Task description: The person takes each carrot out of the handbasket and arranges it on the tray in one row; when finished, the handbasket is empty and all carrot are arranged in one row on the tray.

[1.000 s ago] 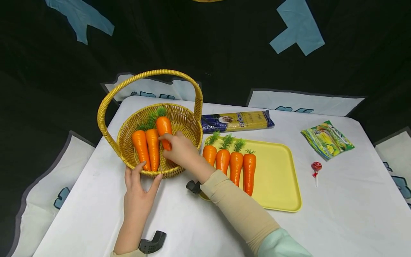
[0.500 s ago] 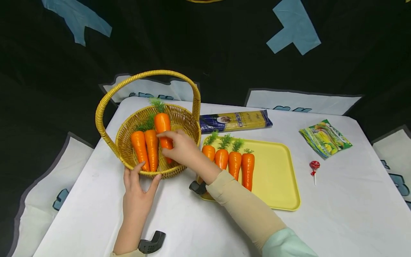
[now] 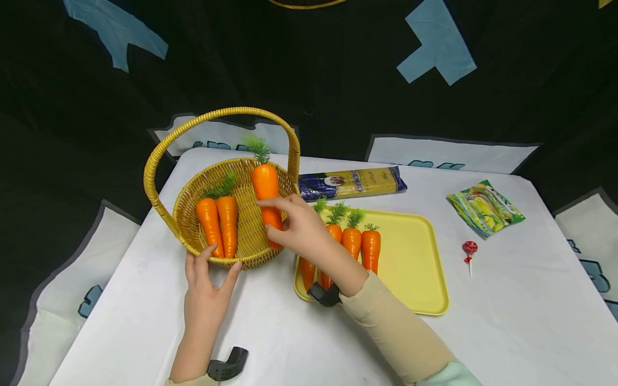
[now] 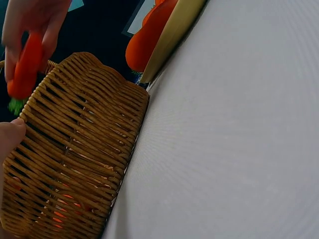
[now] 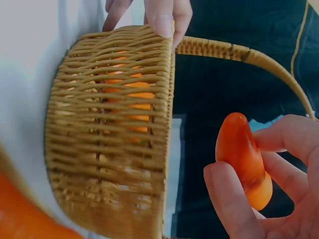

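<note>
My right hand (image 3: pixel 309 230) pinches an orange toy carrot (image 3: pixel 265 182) with a green frilly top, between thumb and fingers. This carrot is raised over the right side of the yellow wicker basket (image 3: pixel 251 230), apart from the rim in the right wrist view. Inside the basket, two more carrots (image 3: pixel 228 222) lie side by side at the left. My left hand (image 3: pixel 206 295) grips the basket's near rim, its thumb (image 4: pixel 12 134) showing at the edge in the left wrist view. Several carrots (image 3: pixel 370 249) lie on the yellow tray (image 3: pixel 410 262), partly hidden by my right arm.
The tall basket handle (image 3: pixel 232 111) arches over the opening. Behind the tray lies a long blue and yellow packet (image 3: pixel 357 182). A green packet (image 3: pixel 485 208) and a red lollipop (image 3: pixel 470 248) lie at the right of the white-covered table (image 3: pixel 507 321).
The pinched carrot has come up from beside the other two and shifted right, carried by my right hand. My left hand has stayed at the basket rim.
</note>
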`<state>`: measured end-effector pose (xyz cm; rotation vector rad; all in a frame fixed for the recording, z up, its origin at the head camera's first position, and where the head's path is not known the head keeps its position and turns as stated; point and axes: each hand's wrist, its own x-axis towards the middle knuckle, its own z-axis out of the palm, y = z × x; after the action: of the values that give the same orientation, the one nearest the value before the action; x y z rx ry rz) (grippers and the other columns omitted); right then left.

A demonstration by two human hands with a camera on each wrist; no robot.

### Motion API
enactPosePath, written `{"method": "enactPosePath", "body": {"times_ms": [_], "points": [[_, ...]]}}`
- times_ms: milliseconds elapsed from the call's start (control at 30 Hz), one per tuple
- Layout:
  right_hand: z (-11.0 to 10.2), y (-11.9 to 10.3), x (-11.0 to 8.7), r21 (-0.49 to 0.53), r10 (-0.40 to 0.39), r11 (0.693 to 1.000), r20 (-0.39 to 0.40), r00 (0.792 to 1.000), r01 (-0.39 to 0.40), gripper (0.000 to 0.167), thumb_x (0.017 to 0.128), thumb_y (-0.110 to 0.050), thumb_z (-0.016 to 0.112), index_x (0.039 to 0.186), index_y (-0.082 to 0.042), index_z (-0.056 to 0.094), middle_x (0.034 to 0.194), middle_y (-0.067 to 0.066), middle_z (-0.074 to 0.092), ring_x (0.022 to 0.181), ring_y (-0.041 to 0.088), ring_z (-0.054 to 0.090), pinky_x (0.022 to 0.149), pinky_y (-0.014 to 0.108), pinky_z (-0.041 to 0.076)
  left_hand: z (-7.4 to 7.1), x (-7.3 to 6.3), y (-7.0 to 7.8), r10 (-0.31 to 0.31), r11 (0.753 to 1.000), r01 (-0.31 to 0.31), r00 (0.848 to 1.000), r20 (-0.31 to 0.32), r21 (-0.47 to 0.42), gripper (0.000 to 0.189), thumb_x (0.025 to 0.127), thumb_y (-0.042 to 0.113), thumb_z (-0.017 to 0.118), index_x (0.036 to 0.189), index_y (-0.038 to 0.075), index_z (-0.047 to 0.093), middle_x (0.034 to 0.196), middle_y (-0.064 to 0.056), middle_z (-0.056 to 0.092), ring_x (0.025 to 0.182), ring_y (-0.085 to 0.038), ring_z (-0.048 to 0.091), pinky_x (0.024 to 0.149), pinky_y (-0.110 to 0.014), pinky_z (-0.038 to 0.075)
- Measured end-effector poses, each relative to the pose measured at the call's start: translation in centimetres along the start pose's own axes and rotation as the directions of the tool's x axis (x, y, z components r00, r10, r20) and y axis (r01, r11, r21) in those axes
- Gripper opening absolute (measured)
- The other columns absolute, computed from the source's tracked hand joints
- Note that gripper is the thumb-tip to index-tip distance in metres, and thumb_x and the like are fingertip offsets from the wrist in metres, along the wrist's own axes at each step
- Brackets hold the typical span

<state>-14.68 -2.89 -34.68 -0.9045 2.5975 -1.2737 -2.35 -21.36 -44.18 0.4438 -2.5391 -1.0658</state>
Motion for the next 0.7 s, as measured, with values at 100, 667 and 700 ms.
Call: {"method": "enactPosePath", "body": {"times_ms": [100,667,700], "points": [[-0.8,0.5,-1.5,0.029,0.023,0.999,-0.017,1.000,-0.022,0.043,0.086,-0.017,0.069,0.128,-0.026,0.062,0.105,0.000,0.051,0.077,0.016,0.054,0.060,0.026,0.048,0.0,0.1,0.0,-0.001,1.000,0.001,1.000,0.005,0.002,0.063,0.092,0.038,0.066,0.141,0.013,0.034,0.154,-0.022,0.013,0.106,-0.054,0.049,0.066,-0.063,0.045],[-6.0,5.1,-9.9,0.044,0.191,0.982,-0.194,0.962,-0.186,0.045,0.085,-0.010,0.071,0.127,-0.025,0.063,0.110,0.004,0.054,0.080,0.020,0.058,0.063,0.031,0.052,0.0,0.1,0.1,-0.004,1.000,0.004,1.000,0.010,-0.006,0.064,0.092,0.037,0.066,0.141,0.013,0.034,0.155,-0.020,0.011,0.110,-0.053,0.048,0.069,-0.064,0.044],[-6.1,5.6,-10.3,0.040,0.201,0.980,-0.203,0.958,-0.197,0.045,0.086,-0.009,0.071,0.127,-0.023,0.062,0.111,0.005,0.055,0.080,0.020,0.058,0.064,0.032,0.052,0.0,0.1,0.1,-0.004,1.000,0.004,1.000,0.009,-0.007,0.064,0.092,0.037,0.066,0.141,0.013,0.034,0.156,-0.020,0.011,0.111,-0.053,0.047,0.069,-0.065,0.044]]}}
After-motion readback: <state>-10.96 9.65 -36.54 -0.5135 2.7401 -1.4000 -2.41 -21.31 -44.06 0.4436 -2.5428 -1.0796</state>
